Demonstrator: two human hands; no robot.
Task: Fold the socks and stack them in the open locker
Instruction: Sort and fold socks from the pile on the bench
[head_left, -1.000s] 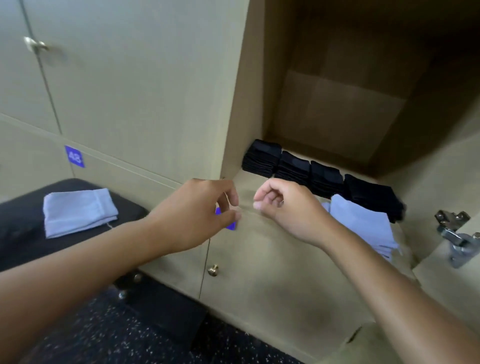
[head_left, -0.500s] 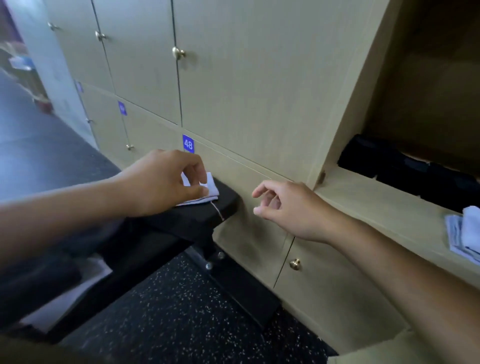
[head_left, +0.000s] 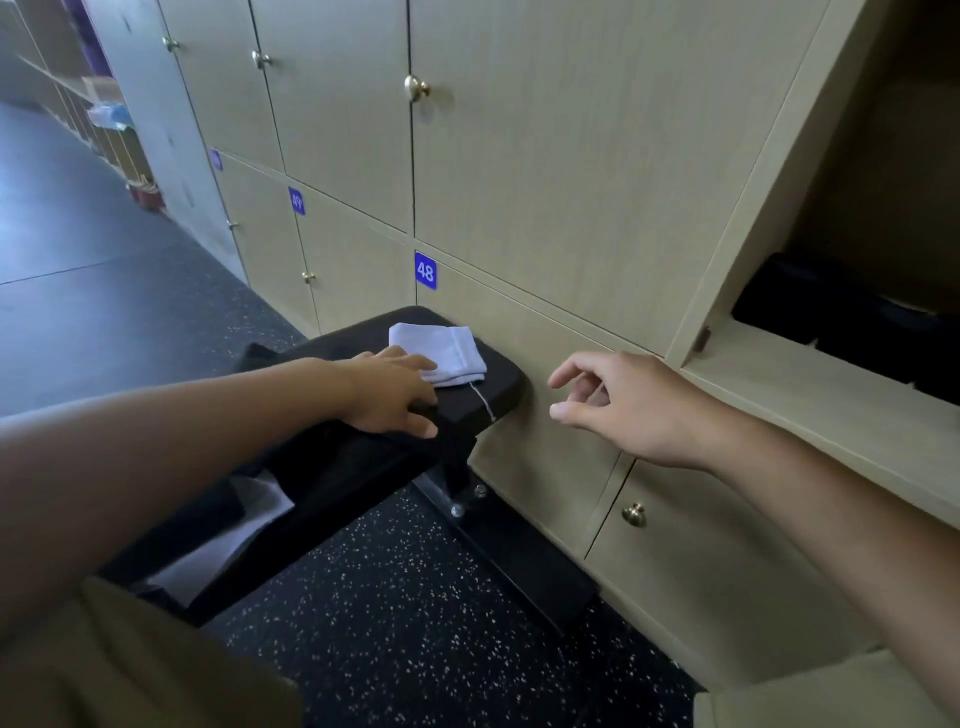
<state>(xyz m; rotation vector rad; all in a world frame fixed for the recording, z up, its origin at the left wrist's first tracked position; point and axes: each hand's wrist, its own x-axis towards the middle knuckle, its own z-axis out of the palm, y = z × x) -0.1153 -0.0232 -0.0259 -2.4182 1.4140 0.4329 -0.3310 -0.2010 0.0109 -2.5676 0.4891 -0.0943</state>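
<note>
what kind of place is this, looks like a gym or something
Probably a gym or sports-club changing room: a wall of numbered wooden lockers with brass knobs, a label reading 48, a black padded bench and speckled rubber flooring.

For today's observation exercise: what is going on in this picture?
A person is sorting socks by a wall of lockers. Their left hand rests flat on a black bench, fingers touching a folded white sock. The right hand hangs open in the air, holding nothing. Dark folded socks already sit in the open locker on the right.
</note>
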